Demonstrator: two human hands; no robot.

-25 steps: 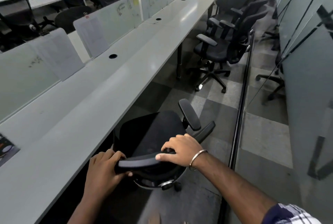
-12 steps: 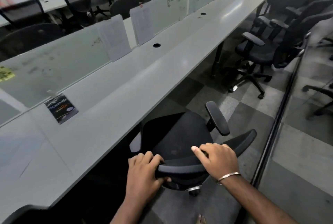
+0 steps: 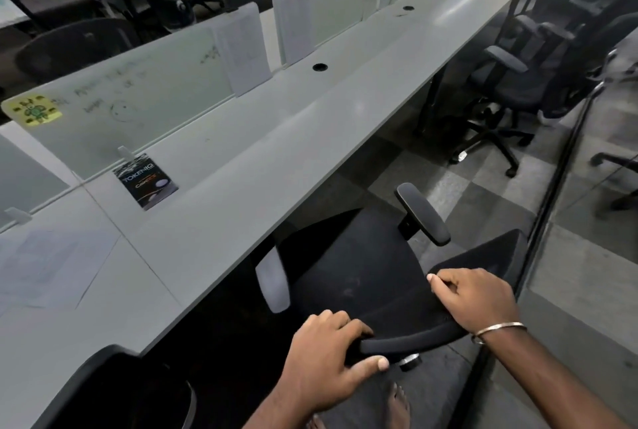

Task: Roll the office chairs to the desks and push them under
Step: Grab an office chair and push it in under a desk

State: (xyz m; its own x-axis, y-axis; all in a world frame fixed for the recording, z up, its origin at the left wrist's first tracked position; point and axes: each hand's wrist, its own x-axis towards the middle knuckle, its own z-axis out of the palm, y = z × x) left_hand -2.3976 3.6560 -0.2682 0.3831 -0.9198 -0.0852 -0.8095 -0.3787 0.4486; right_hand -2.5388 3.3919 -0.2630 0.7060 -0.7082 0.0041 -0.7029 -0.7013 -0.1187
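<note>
Gripping the chair [image 3: 362, 270] backrest, both hands [image 3: 321, 356] [image 3: 478, 297] beside the desk [image 3: 241, 170].

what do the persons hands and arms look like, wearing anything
Both hands are bare, no gloves or rings that show. The right hand has a thin metal bangle at the wrist. The left hand wears nothing. Both forearms are bare; no sleeve shows in this view.

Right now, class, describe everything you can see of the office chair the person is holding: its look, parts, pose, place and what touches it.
The office chair is black, with a fabric-looking seat, a curved backrest top and padded armrests. It faces the grey desk; the seat's front lies under the desk edge, one armrest beside that edge. The left hand grips the backrest top, and the right hand holds it too. Its base is mostly hidden.
</note>
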